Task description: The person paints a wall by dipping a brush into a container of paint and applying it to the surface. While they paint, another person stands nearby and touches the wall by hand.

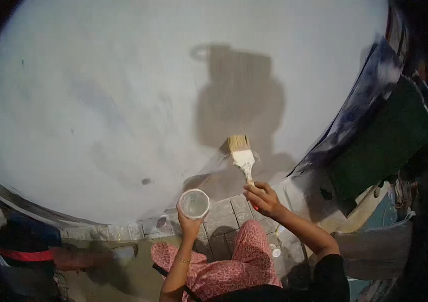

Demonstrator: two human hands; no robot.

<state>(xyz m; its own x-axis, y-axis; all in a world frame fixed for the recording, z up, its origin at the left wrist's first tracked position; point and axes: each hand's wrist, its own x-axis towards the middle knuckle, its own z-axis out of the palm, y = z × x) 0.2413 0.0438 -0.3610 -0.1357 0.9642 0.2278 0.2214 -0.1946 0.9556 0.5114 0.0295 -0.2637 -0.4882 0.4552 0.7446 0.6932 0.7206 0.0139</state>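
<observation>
Held upright against the pale grey wall (123, 100), bristles up and handle smeared white, a paintbrush (240, 153) gripped in the closed right hand (263, 199), beside it a clear plastic cup (194, 203) clasped from below by the left hand (190, 224), above a grey brick ledge (224, 216) and dim floor.

the right hand (263, 198) grips the handle of a paintbrush (240, 153), bristles up and pressed against the pale wall (98, 100) directly above the hand. the left hand (190, 225), just left of the right hand and slightly lower, holds a clear plastic cup (194, 203) upright. below both hands lie pink patterned fabric (234, 261) and grey floor tiles (222, 217).
</observation>
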